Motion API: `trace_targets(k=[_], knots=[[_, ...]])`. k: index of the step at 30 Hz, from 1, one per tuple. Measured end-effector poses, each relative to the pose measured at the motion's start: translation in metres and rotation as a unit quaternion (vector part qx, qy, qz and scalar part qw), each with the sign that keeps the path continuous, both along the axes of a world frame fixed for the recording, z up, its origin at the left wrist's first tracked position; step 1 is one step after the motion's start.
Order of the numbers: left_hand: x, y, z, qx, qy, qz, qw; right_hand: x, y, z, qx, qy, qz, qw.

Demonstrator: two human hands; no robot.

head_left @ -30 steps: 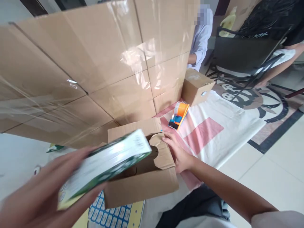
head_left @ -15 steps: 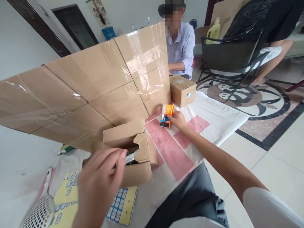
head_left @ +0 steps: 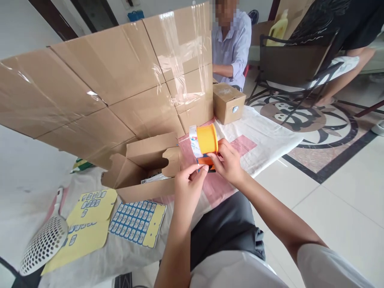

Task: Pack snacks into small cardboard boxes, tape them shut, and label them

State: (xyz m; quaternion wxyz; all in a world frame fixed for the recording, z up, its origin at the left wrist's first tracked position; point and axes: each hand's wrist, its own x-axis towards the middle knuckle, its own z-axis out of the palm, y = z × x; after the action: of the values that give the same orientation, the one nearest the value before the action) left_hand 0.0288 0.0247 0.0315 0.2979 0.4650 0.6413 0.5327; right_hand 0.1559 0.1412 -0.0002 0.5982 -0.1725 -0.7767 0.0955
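Fingers of the right hand [head_left: 229, 162] are wrapped around the orange tape dispenser [head_left: 206, 143], lifted off the cloth [head_left: 264, 140] at centre frame; half a second ago it still lay there under that hand. The left hand [head_left: 187, 185] has left the open carton [head_left: 144, 170], centre left, and now pinches at the dispenser's lower edge. The green-and-white packet sits inside the carton, so taping looks to be the step in hand.

Single head-worn view, looking forward and down, close over the hands, cloth-covered floor [head_left: 270, 136] beyond.
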Motion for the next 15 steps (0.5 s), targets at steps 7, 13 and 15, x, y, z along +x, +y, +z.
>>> trace_targets(k=[7, 13, 15], knots=[[0.011, -0.008, 0.005, -0.009, -0.053, -0.061, 0.997, 0.007, 0.033, -0.005, -0.116, 0.030, -0.113, 0.986], [0.021, -0.002, -0.014, -0.071, -0.098, -0.071, 0.990, 0.004, 0.050, 0.008, -0.414, 0.143, -0.026, 0.898], [0.019, 0.003, -0.020, -0.052, -0.052, -0.060, 0.996, 0.007, 0.061, 0.007, -0.484, 0.156, 0.024, 0.861]])
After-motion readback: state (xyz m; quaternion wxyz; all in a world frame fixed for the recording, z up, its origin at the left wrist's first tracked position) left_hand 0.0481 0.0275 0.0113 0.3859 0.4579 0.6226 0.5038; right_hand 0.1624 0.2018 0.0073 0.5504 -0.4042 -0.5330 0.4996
